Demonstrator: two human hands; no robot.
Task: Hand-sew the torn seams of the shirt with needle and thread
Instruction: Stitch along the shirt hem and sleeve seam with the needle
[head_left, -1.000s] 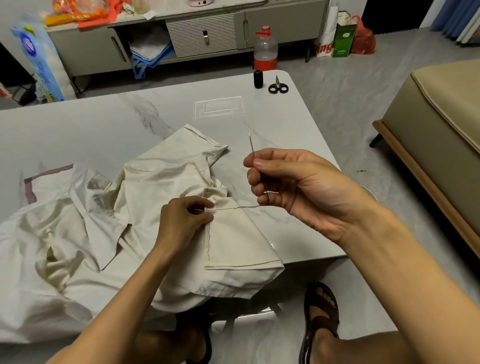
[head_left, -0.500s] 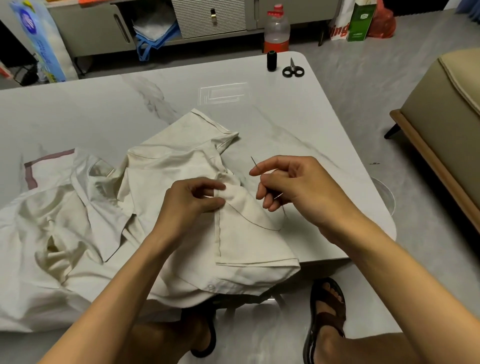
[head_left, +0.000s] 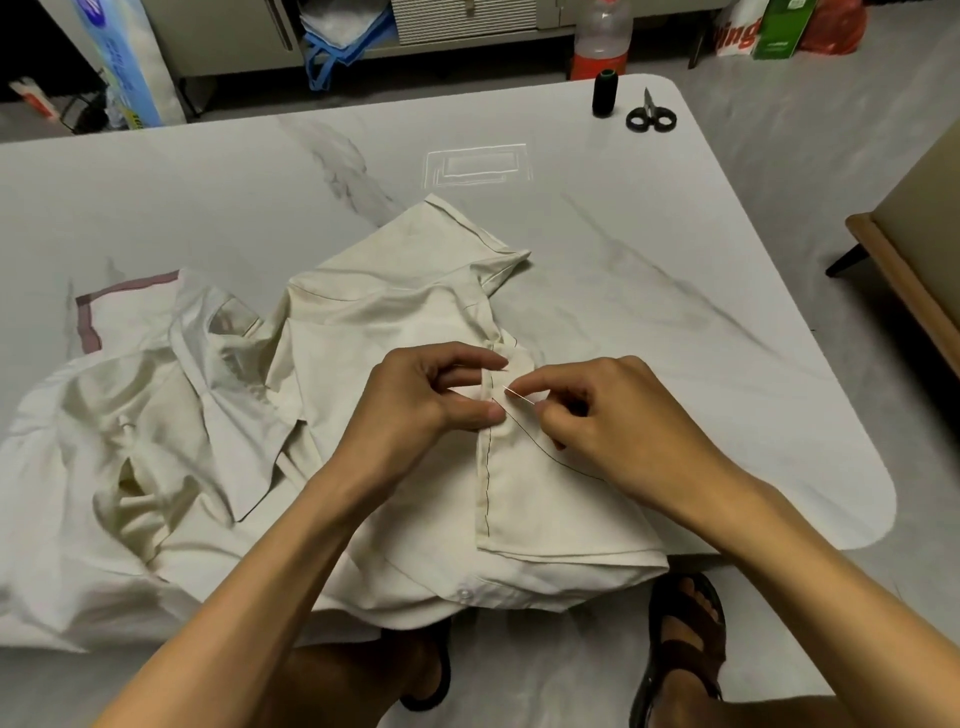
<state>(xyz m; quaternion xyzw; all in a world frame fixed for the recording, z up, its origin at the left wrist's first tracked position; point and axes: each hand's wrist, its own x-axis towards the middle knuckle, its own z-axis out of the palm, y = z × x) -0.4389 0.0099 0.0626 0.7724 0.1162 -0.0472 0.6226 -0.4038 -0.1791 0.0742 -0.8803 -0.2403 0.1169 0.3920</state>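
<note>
Red letters "ing" show on a white bag (head_left: 733, 32).

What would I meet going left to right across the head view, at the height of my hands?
Crumpled shirt → left hand → needle → right hand → bare table. The thread spool and scissors lie farther back, so they are left out.

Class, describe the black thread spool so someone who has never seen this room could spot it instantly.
Take the pale marbled table and go to its far right corner. Two small black things sit there. The thread spool is the upright cylinder, left of the flat-lying scissors.
</note>
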